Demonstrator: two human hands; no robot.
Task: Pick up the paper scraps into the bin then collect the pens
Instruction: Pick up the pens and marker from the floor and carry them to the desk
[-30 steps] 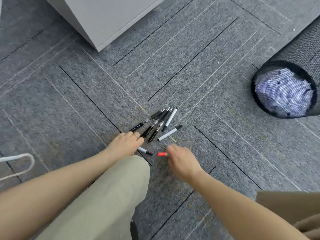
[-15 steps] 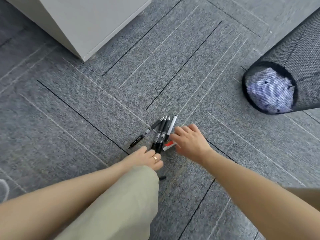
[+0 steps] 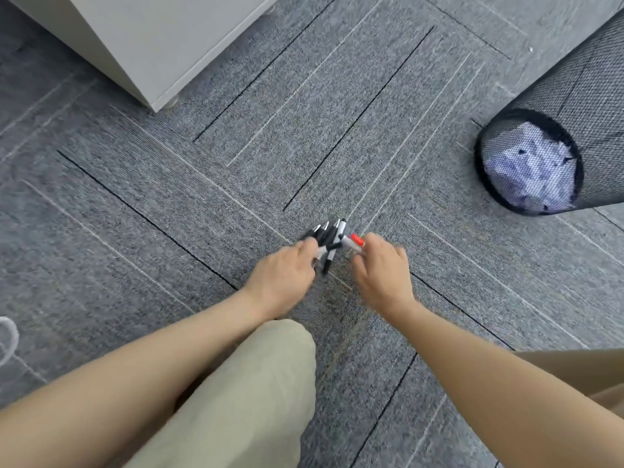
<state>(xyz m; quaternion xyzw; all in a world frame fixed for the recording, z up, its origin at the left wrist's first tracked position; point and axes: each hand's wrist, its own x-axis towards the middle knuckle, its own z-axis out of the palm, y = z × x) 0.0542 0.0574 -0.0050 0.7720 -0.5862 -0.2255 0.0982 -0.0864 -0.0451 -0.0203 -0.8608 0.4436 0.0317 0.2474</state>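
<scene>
The head camera looks down at a gray carpet floor (image 3: 337, 113) with thin dark and light lines on it. Two bare arms reach out over the floor.

The left hand (image 3: 282, 276) has its fingers curled around a bunch of pens (image 3: 326, 236). The pens are black, and some are white with black caps. They stick out past the fingers and fan out a little. The picture is blurry here, so I cannot count them.

The right hand (image 3: 380, 268) is just beside the left hand. Its fingers are bent, and they pinch a white marker with a red cap (image 3: 353, 242). The red cap points toward the bunch and the marker touches it or nearly does.

A black mesh bin (image 3: 580, 106) stands well apart from the hands, at the right side of the view. Crumpled paper scraps (image 3: 530, 170) lie inside it, and they show white through the mesh wall.

A light gray cabinet (image 3: 162, 38) stands on the floor at the top left. A white cord (image 3: 10, 336) curls in at the left edge. A knee in tan pants (image 3: 243, 400) is low in the middle, between the two arms. More tan cloth shows at the right edge, behind the right arm.
</scene>
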